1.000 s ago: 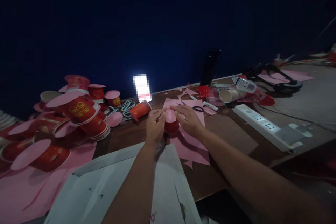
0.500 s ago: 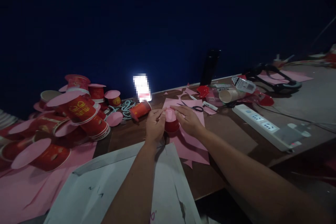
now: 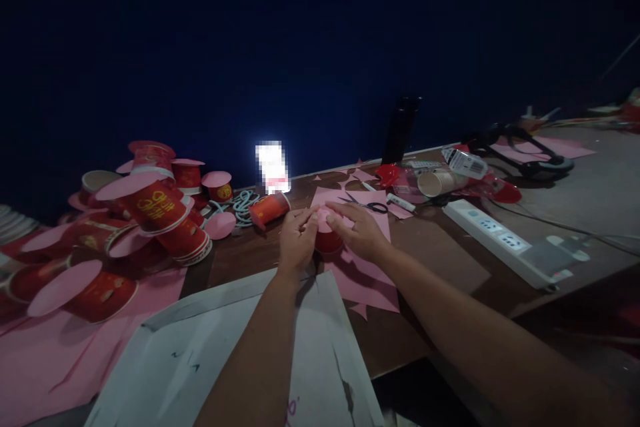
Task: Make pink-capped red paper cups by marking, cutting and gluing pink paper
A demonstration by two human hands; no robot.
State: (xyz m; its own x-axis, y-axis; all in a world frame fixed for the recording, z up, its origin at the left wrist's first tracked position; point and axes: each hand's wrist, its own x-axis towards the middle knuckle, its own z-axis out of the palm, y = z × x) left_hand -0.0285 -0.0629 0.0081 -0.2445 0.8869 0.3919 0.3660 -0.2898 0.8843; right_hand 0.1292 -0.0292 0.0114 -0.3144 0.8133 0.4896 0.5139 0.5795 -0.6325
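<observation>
A small red paper cup [image 3: 329,241] stands upside down on a pink paper sheet [image 3: 363,275] in the middle of the brown table. A pink paper disc [image 3: 324,215] lies on the cup's upturned bottom. My left hand [image 3: 296,241] wraps the cup's left side, its fingertips pinching the disc's edge. My right hand [image 3: 357,230] lies over the cup's right side, fingers pressed on the disc. Both hands are closed on the cup.
A heap of red cups capped with pink discs [image 3: 145,213] fills the left. Scissors [image 3: 371,205], a glowing phone [image 3: 273,167], a lying red cup [image 3: 269,208], a white power strip [image 3: 505,242], a stack of paper cups [image 3: 440,181] and a white sheet [image 3: 240,360] surround the hands.
My right fingers have crept a little further left over the pink disc; the cup stays in place.
</observation>
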